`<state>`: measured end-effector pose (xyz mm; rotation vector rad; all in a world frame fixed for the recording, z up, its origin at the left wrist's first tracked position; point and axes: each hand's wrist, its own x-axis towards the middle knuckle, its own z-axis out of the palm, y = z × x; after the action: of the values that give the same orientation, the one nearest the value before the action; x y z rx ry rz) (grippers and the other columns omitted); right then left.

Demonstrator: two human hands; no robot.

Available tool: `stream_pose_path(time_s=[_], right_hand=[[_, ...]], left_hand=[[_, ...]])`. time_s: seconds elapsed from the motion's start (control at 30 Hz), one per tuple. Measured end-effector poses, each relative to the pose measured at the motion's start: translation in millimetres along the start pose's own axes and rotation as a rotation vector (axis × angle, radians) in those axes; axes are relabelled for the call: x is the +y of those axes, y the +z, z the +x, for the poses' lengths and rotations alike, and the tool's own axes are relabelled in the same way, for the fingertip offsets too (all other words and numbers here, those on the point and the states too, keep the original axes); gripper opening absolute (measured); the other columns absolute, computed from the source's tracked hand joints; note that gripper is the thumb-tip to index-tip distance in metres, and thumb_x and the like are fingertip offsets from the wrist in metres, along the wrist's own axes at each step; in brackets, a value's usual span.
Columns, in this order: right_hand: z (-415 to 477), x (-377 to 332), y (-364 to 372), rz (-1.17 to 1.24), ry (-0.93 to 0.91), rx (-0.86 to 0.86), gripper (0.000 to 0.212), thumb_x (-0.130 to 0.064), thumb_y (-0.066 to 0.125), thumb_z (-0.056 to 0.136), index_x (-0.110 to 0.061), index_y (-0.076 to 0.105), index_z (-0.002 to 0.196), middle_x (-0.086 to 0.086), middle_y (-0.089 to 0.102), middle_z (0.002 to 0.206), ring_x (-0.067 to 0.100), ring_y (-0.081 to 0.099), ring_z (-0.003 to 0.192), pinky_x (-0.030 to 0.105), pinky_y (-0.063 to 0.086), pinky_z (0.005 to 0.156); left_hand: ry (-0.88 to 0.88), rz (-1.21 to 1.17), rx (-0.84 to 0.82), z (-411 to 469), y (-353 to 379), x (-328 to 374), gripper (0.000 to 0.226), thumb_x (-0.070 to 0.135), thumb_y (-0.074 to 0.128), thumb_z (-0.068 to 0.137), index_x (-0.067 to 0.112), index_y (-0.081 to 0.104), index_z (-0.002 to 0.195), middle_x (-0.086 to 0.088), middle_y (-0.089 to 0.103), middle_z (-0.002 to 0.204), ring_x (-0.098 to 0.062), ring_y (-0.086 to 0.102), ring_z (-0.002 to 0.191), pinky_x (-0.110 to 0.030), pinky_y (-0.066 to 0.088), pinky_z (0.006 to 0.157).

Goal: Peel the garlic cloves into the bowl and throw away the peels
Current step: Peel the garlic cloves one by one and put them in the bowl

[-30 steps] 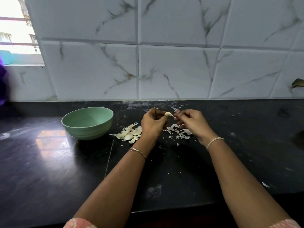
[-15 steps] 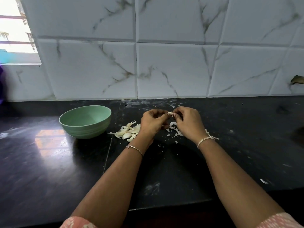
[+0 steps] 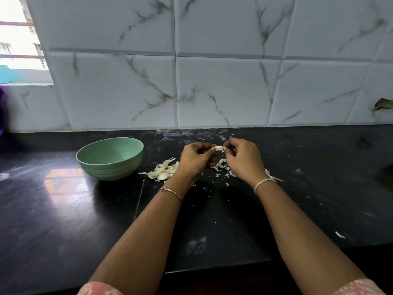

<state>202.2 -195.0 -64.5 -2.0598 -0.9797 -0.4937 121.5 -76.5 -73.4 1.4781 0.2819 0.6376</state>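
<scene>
Pinching clove (image 3: 218, 148): left hand (image 3: 196, 159), right hand (image 3: 244, 161)

Wall (image 3: 223, 88): faced with large white tiles, veined in grey.
Bench (image 3: 53, 226): black polished stone, set against the wall, marked with pale smears.
Window (image 3: 17, 39): seen at upper left, washed out by daylight.
Light (image 3: 63, 184): reflected as a warm patch on the bench.

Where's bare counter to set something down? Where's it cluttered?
Bare counter: the wide stretch near-side and left of the green bowl, the strip between the forearms, and right of the right hand, bar a few flecks. Crowded: garlic pile between bowl and left hand, peel scraps under both hands, which pinch a clove.
</scene>
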Motion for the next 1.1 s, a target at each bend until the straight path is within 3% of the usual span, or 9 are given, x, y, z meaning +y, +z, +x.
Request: stream_pose_path(time_s=[0.13,0.33,0.43,0.53,0.77,0.87,0.97,1.1], right_hand=[[-0.7,-3.2,-1.0,-0.055,-0.014,0.000,0.008,-0.016,0.061,0.088,-0.017,0.069,0.088,-0.009,0.057,0.073,0.010,0.050,0.064,0.024,0.035,0.062],[-4.2,-7.8,-3.1,-0.139,-0.032,0.004,0.008,-0.017,0.060,0.087,-0.014,0.067,0.086,-0.001,0.063,0.080,0.015,0.052,0.068,0.026,0.038,0.062],[-2.2,-3.5,-8.2,-0.227,0.016,0.049,0.009,-0.017,0.058,0.087,-0.013,0.066,0.085,0.001,0.063,0.083,0.018,0.054,0.074,0.027,0.038,0.063],[0.8,8.6,-18.9,-0.212,0.093,0.098,0.010,-0.016,0.060,0.088,-0.015,0.070,0.089,0.002,0.069,0.089,0.022,0.062,0.082,0.031,0.049,0.070],[-1.1,16.3,-19.7,-0.238,0.142,-0.087,0.008,-0.020,0.070,0.088,-0.020,0.077,0.091,-0.003,0.069,0.098,0.018,0.064,0.092,0.028,0.049,0.078],[-2.4,12.9,-23.0,-0.234,0.176,-0.125,0.002,-0.023,0.076,0.083,-0.022,0.076,0.081,-0.005,0.070,0.083,0.015,0.066,0.083,0.027,0.050,0.071],[-2.9,9.1,-24.1,-0.216,0.190,-0.140,0.013,-0.024,0.082,0.076,-0.023,0.070,0.070,-0.006,0.066,0.072,0.013,0.063,0.073,0.025,0.045,0.064],[-3.0,9.0,-23.9,-0.219,0.155,-0.228,0.015,-0.015,0.074,0.081,-0.022,0.077,0.093,-0.002,0.070,0.086,0.015,0.063,0.081,0.022,0.043,0.072]], left_hand=[[0.008,0.029,0.010,1.9,0.8,-1.7,0.010,0.001,0.060,0.093,-0.001,0.067,0.100,-0.009,0.067,0.078,-0.008,0.064,0.060,-0.020,0.057,0.060],[0.022,0.106,0.023,3.4,1.1,-3.9,0.008,0.003,0.061,0.093,0.002,0.068,0.097,-0.011,0.069,0.080,-0.019,0.066,0.071,-0.024,0.058,0.065],[0.019,0.097,0.008,1.8,0.8,-1.7,0.009,0.001,0.058,0.095,0.002,0.067,0.094,-0.009,0.067,0.076,-0.012,0.064,0.065,-0.020,0.057,0.062],[0.028,0.067,0.010,-0.5,-1.5,-0.3,0.010,0.001,0.058,0.094,0.003,0.068,0.093,-0.008,0.067,0.077,-0.008,0.064,0.062,-0.020,0.058,0.063],[0.029,0.067,-0.005,-1.3,-1.3,-3.6,0.016,-0.001,0.057,0.095,0.009,0.068,0.101,-0.007,0.069,0.089,-0.013,0.065,0.072,-0.024,0.059,0.068],[0.013,0.085,-0.021,-1.2,0.2,-4.9,0.018,-0.003,0.055,0.095,0.006,0.066,0.106,-0.006,0.067,0.087,-0.011,0.064,0.070,-0.023,0.059,0.068],[0.011,0.097,-0.031,-0.8,1.6,-6.7,0.017,-0.002,0.060,0.093,0.005,0.066,0.107,-0.007,0.067,0.086,-0.011,0.065,0.068,-0.022,0.058,0.066],[0.017,0.105,-0.025,-3.3,2.8,-6.0,0.012,0.005,0.068,0.088,0.007,0.067,0.100,-0.005,0.068,0.079,-0.015,0.064,0.069,-0.031,0.059,0.071]])
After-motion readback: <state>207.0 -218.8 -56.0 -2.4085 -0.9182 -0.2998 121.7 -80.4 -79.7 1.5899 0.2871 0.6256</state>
